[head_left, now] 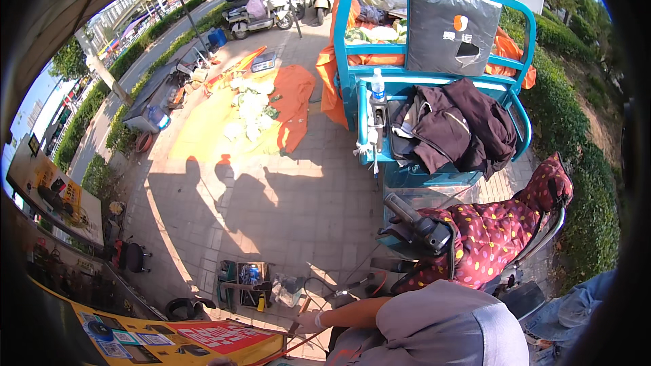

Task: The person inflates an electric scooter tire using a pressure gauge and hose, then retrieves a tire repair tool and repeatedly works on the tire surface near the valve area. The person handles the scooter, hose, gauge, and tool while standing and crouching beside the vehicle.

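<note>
My right arm, in a grey short sleeve, comes in from the lower right and reaches left. At its end my right hand [310, 322], with a pale band at the wrist, looks closed by the corner of a yellow-and-red printed panel [224, 339]. What it grips is small and partly dark; I cannot make it out. A thin red rod [295, 348] slants below the hand. At the lower edge a small skin-toned patch, perhaps my left hand [220, 362], barely shows; its fingers are hidden. Just beyond lies an open toolbox [252, 276] with a yellow-handled tool [261, 303].
A blue cargo tricycle [352, 34] with dark jackets [454, 125] on its seat stands ahead. Its handlebar carries a dotted maroon cover [498, 234]. Orange sheets [296, 102] with leafy vegetables [251, 112] cover paving at left. A person's denim-clad limb [576, 312] is at right.
</note>
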The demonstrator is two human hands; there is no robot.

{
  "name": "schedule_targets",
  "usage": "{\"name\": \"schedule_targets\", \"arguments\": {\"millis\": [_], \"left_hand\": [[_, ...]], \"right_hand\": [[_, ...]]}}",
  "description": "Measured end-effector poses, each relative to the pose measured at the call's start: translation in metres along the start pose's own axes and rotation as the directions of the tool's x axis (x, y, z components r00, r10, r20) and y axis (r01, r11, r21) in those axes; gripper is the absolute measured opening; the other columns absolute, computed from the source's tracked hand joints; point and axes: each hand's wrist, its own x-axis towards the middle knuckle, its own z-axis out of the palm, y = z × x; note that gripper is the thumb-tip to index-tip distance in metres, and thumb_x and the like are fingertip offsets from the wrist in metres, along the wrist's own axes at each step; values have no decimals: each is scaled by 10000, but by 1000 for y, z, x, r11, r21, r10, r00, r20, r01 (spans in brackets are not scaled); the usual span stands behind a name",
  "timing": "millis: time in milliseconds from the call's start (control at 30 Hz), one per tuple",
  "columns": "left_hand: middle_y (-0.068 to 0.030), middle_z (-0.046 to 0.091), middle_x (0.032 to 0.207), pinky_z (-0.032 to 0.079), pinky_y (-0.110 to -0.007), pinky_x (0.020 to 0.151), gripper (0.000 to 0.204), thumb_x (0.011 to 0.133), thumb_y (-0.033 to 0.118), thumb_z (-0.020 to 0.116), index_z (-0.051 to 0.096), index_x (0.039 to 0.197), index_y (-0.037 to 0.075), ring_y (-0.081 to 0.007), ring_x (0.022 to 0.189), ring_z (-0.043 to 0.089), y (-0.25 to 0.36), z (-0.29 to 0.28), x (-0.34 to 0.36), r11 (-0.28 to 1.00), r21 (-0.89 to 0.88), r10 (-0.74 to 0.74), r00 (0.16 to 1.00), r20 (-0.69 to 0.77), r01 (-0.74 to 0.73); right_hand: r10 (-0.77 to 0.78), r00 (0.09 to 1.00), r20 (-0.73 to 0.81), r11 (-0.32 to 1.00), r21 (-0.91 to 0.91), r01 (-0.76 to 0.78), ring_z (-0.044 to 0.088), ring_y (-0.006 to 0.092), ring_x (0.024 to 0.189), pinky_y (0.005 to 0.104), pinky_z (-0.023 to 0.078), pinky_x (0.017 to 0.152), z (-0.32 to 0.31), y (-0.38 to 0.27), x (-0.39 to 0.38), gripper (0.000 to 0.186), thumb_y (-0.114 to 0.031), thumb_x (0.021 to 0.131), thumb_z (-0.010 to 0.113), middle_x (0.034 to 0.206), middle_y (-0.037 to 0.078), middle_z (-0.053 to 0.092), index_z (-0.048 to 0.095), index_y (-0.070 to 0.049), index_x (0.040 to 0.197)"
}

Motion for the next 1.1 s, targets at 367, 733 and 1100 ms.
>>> {"name": "schedule_targets", "arguments": {"millis": [367, 733, 1100], "left_hand": [[-35, 601, 766, 438, -417, 706, 475, 906, 542, 504, 578, 776, 91, -182, 745, 561, -217, -83, -22, 734, 459, -632, 752, 189, 501], [-60, 619, 749, 439, -398, 618, 460, 900, 497, 530, 587, 794, 53, -194, 667, 568, -316, -235, -87, 422, 446, -802, 555, -222, 789], [-86, 637, 732, 439, -380, 531, 446, 894, 451, 555, 597, 812, 15, -206, 589, 574, -296, -235, -210, 222, 224, -833, 304, -463, 949]], "right_hand": [[258, 932, -253, 966, 72, -248, 591, 405, 1047, 465, 455, 922, -72, 13, 37, 542, -438, 871, 532, 1104, 242, 635, 586, -18, 1210], [65, 997, -52, 992, -105, -70, 636, 374, 973, 439, 496, 868, -135, -28, 51, 685, -510, 810, 586, 997, 248, 662, 543, 10, 1255], [-954, 210, 212, 291, 817, 497, 624, 347, 753, 427, 477, 682, -118, -363, -63, 404, -430, 893, 604, 772, 207, 635, 643, -27, 887]]}}
